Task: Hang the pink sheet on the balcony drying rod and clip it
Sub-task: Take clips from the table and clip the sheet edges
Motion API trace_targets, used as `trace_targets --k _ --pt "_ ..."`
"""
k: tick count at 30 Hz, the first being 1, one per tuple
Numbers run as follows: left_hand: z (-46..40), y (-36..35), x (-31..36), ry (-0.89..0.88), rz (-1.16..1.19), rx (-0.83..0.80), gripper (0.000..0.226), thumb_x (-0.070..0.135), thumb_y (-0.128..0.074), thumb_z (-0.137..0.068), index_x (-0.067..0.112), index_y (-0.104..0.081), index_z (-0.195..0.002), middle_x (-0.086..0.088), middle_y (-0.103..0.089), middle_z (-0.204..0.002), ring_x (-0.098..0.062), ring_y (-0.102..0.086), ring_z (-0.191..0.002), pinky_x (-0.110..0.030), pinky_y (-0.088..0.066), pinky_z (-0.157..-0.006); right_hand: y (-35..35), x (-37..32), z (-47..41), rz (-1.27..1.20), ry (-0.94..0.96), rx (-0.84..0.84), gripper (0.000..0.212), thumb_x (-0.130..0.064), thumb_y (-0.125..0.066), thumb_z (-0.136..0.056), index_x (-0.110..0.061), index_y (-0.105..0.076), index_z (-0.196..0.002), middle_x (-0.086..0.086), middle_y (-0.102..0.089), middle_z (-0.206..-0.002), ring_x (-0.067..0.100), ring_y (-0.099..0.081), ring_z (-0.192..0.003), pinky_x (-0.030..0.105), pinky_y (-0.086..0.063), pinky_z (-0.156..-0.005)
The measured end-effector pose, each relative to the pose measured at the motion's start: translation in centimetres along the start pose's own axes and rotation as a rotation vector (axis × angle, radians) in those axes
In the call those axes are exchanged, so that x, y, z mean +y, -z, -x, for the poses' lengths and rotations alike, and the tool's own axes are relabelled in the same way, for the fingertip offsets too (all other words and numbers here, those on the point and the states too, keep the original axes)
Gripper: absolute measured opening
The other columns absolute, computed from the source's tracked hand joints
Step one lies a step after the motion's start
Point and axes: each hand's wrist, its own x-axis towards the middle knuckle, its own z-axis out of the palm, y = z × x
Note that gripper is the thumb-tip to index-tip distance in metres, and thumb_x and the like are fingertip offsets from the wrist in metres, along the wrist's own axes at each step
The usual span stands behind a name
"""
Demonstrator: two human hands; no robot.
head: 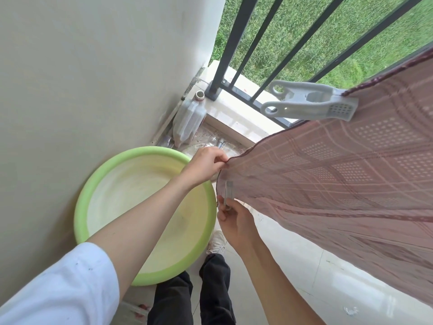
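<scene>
Currently, the left hand (207, 164) pinches the pink sheet (339, 174) at its hem corner. Just below, the right hand (234, 221) grips 1 small clothespin (228, 193), long axis upright, jaw end touching that hem.

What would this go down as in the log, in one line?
step: clipping sheet edge | left hand: pinches pink sheet | right hand: holds small clip at edge | big clip: already on
</scene>
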Motion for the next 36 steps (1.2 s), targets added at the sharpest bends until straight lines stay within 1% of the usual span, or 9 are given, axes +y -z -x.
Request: trace_targets --k 6,11,14,19,21,26,29,32,36 --pt "-0.7 0.4 0.2 0.093 0.071 -0.028 0.009 0.006 -0.067 -0.076 0.010 -0.072 -0.082 0.002 -0.061 -0.069 -0.001 -0.053 -0.061 -0.005 -0.035 -0.058 0.6 0.6 -1.3 -0.207 -0.079 -0.066 0.010 -0.005 -0.053 -0.088 0.001 -0.056 -0.096 0.017 -0.061 -0.087 0.013 -0.055 -0.060 0.017 -0.045 -0.046" --pt "-1.4 4.9 0.1 0.181 0.120 -0.109 0.009 0.011 -0.072 -0.073 0.021 -0.070 -0.071 0.007 -0.065 -0.066 -0.005 -0.060 -0.067 -0.007 -0.042 -0.062 -3.6 2.6 -2.0 -0.374 -0.124 -0.085 0.017 -0.003 -0.054 -0.086 0.006 -0.055 -0.101 0.024 -0.065 -0.091 0.022 -0.069 -0.069 0.018 -0.055 -0.057" --pt "-1.3 5.7 0.2 0.207 0.112 -0.132 0.003 0.016 -0.074 -0.072 0.018 -0.072 -0.072 0.006 -0.067 -0.065 -0.013 -0.065 -0.078 -0.024 -0.049 -0.078 -4.6 3.7 -1.8 -0.435 -0.110 -0.104 0.038 0.000 -0.062 -0.072 0.004 -0.055 -0.109 0.021 -0.067 -0.095 0.025 -0.071 -0.074 0.019 -0.054 -0.054" --pt "-0.5 5.1 0.8 0.234 0.119 -0.157 0.007 0.018 -0.072 -0.072 0.012 -0.074 -0.076 -0.008 -0.074 -0.079 -0.022 -0.069 -0.083 -0.038 -0.053 -0.085 -4.0 4.7 -2.0 -0.530 -0.092 -0.209 0.061 0.008 -0.089 -0.031 0.009 -0.070 -0.089 0.022 -0.070 -0.090 0.028 -0.071 -0.076 0.020 -0.053 -0.052" --pt "-0.2 4.8 1.0 0.231 0.108 -0.150 0.006 0.017 -0.070 -0.073 0.013 -0.073 -0.075 -0.008 -0.074 -0.080 -0.022 -0.069 -0.083 -0.036 -0.053 -0.083 -3.7 4.8 -2.4 -0.569 -0.069 -0.193 0.065 0.008 -0.087 -0.036 0.006 -0.064 -0.098 0.021 -0.069 -0.091 0.028 -0.071 -0.075 0.019 -0.052 -0.050" --pt "0.6 3.8 1.2 0.212 0.108 -0.068 0.005 0.019 -0.069 -0.073 0.019 -0.069 -0.068 0.005 -0.069 -0.069 -0.015 -0.066 -0.077 -0.019 -0.048 -0.067 -3.6 4.6 -2.5 -0.667 -0.008 -0.240 0.085 0.012 -0.089 -0.018 0.003 -0.061 -0.098 0.020 -0.060 -0.109 0.025 -0.071 -0.067 0.019 -0.049 -0.045" --pt "1.4 3.3 1.1 0.217 0.108 -0.019 0.008 0.022 -0.068 -0.075 0.019 -0.070 -0.068 0.012 -0.065 -0.064 -0.009 -0.063 -0.073 -0.014 -0.044 -0.060 -3.5 4.6 -2.7 -0.679 0.011 -0.264 0.087 0.012 -0.090 -0.018 0.002 -0.060 -0.099 0.020 -0.063 -0.103 0.025 -0.071 -0.071 0.019 -0.049 -0.046" --pt "1.7 2.8 1.2 0.251 0.098 0.010 0.012 0.021 -0.065 -0.077 0.014 -0.070 -0.070 0.003 -0.068 -0.068 -0.011 -0.063 -0.071 -0.014 -0.043 -0.057 -3.3 4.5 -2.6 -0.659 0.001 -0.281 0.084 0.011 -0.090 -0.021 0.002 -0.061 -0.100 0.019 -0.068 -0.093 0.026 -0.071 -0.074 0.019 -0.049 -0.046" --pt "1.9 2.2 1.3 0.283 0.098 -0.012 0.020 0.019 -0.061 -0.078 0.003 -0.068 -0.067 -0.002 -0.056 -0.056 -0.013 -0.046 -0.053 -0.019 -0.037 -0.049 -3.1 4.4 -2.1 -0.577 -0.038 -0.214 0.041 0.004 -0.074 -0.059 -0.002 -0.060 -0.097 0.015 -0.071 -0.082 0.023 -0.070 -0.071 0.019 -0.048 -0.049"
